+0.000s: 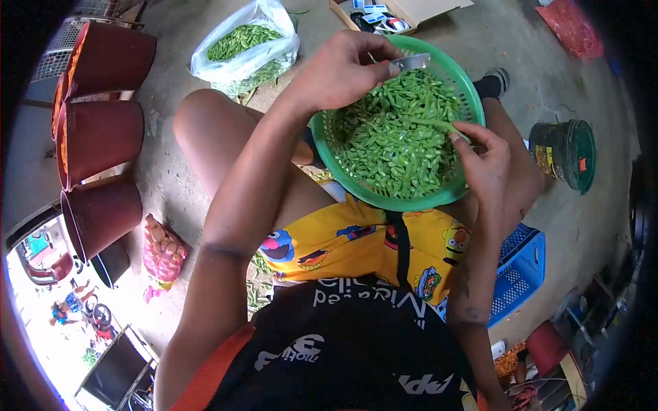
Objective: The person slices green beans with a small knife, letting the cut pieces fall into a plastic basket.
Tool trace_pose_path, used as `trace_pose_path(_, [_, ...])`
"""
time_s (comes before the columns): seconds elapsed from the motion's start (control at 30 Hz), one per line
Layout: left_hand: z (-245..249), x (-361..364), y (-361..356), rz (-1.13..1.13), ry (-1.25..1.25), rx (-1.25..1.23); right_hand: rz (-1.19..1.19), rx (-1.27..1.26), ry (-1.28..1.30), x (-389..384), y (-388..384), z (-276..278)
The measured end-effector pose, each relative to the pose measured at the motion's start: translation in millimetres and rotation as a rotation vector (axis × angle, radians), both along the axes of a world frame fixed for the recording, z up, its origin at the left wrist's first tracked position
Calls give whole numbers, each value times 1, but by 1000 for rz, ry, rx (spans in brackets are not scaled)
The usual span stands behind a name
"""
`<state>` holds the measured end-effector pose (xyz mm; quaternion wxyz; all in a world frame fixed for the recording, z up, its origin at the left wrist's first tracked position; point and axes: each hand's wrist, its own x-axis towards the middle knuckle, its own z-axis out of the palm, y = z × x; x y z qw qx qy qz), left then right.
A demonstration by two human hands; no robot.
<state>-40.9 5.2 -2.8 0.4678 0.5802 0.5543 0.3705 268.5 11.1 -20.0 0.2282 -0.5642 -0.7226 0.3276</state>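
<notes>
A green plastic basket (404,204) rests on my lap, heaped with cut green bean pieces (404,147). My left hand (353,72) is closed on a small knife (411,62), its short metal blade pointing right over the basket's far side. Any handle is hidden in the fingers. Over the basket's right side, my right hand (485,156) pinches a long green bean (433,124) between thumb and fingers. The bean points left above the cut pieces, apart from the blade.
Beyond my left knee stands a clear plastic bag (284,51) of green beans. Large dark red tubs (103,140) line the left. A dark bucket (565,154) and blue crate (514,277) are on the right; an open cardboard box (418,10) lies ahead.
</notes>
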Motion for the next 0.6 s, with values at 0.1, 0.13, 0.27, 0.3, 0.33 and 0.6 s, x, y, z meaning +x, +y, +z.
trace_pose_path(0.1, [-4,5,-3,0,26,9,-90,-113,355,10,-6,-7])
trace_pose_path(0.13, [-6,9,-3,-45,-72,-7,-182,-164,474,5,-14,2])
trace_pose_path(0.27, [-5,30,-7,-156,-321,-165,-278,-352,991,15,-34,-8])
trace_pose_path(0.3, [-5,36,-8,-173,-391,-199,-280,-354,991,16,-39,-11])
trace_pose_path(0.33, [-5,40,-9,-173,-393,-201,-251,-371,1032,18,-45,-13])
trace_pose_path(0.6, [-3,54,-8,-293,-298,-189,-231,-392,796,27,-77,2])
